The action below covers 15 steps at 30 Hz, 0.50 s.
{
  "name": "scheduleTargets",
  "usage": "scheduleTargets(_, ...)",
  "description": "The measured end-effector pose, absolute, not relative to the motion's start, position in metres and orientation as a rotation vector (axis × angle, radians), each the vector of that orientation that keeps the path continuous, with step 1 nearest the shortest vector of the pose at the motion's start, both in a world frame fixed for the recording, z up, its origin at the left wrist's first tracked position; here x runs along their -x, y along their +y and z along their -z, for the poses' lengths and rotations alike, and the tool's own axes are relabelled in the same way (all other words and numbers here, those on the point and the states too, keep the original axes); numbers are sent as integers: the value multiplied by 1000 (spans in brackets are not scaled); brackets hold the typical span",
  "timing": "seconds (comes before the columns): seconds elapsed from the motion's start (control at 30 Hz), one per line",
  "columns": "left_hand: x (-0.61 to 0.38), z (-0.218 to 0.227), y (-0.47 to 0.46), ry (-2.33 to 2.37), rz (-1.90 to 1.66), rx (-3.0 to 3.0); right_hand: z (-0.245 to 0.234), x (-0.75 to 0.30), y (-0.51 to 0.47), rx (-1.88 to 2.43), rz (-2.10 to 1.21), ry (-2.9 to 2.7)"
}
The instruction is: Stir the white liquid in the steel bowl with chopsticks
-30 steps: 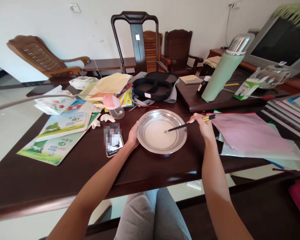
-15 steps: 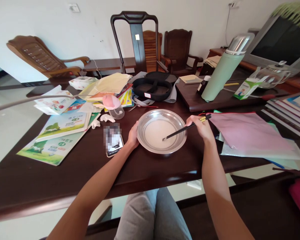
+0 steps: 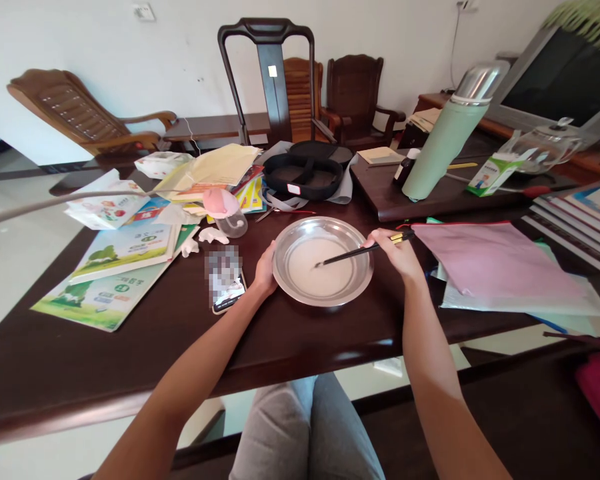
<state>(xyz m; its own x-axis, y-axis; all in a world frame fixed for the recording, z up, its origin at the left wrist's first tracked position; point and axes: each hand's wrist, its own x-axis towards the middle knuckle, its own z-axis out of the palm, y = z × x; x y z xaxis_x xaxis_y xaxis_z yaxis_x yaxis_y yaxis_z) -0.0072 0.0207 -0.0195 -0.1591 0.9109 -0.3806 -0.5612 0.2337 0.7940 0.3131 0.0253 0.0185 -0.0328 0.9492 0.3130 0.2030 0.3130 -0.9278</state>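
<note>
A round stainless-steel bowl stands on the dark wooden table, with a milky white liquid covering its bottom. My left hand grips the bowl's left rim; its fingertips are partly hidden by the rim. In my right hand, closed at the bowl's right side, is a pair of black chopsticks with gold-coloured bands near the top. Their tips dip into the liquid close to the middle of the bowl. Left of the bowl lies a phone with a lit, partly blurred screen.
Workbooks, crumpled tissues and a pink-topped clear container lie to the left. Behind the bowl sits an open black case. A green thermos and a pink zip folder are on the right.
The chopstick tips have moved left and slightly up through the liquid, and my right hand has shifted a little left with them. My left hand stays on the bowl's rim.
</note>
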Motion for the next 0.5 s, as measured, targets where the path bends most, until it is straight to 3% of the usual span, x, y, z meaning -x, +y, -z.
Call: scheduleTargets(0.5,8,17,20,1071,-1343,-451,-16,-318,27,1139,-833,-1374)
